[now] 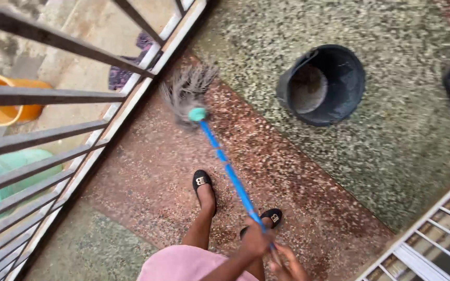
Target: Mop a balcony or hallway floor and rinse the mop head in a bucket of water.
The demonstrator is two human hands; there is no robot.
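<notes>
the left hand (257,240) is closed around the thin blue mop handle (230,174); the right hand (287,264), fingers loosely curled, grips its near end. the grey stringy mop head (186,92) rests far on the speckled terrazzo floor (402,135), near a round dark plastic bucket (323,84) on its right.

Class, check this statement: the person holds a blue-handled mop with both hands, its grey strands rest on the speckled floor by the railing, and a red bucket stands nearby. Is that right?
Not quite. The head view shows the bucket is black, not red. The rest stands: left hand and right hand hold the blue-handled mop, strands down by the railing.
</notes>
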